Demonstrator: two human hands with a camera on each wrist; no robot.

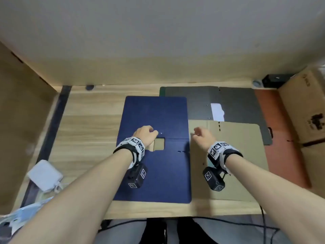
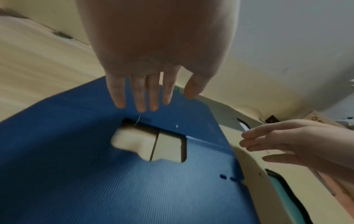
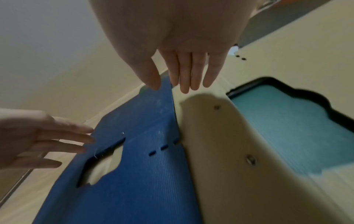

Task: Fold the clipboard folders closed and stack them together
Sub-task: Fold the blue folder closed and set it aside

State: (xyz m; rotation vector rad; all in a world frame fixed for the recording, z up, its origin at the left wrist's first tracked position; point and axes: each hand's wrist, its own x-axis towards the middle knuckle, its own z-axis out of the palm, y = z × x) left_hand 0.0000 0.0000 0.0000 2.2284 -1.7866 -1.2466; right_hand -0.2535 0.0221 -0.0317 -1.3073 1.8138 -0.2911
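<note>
A blue clipboard folder [image 1: 154, 113] lies open flat on the wooden table [image 1: 91, 131], with a cutout [image 1: 159, 144] at its fold line. Beside it on the right lies an open tan folder [image 1: 237, 155]; a teal surface [image 3: 287, 125] shows through its cutout. A dark grey open folder [image 1: 242, 103] lies behind the tan one, and a red sheet [image 1: 283, 143] lies under them. My left hand [image 1: 146, 135] hovers over the blue folder's fold, fingers [image 2: 141, 97] straight and holding nothing. My right hand [image 1: 200, 136] hovers over the seam between blue and tan, fingers [image 3: 184, 75] relaxed and empty.
A cardboard box [image 1: 302, 106] stands at the right edge, with a black device [image 1: 274, 80] behind it. A white pouch [image 1: 44, 175] lies at the front left. A wooden panel [image 1: 22, 103] closes the left side, a wall the back. Cables [image 1: 228, 222] hang below the front edge.
</note>
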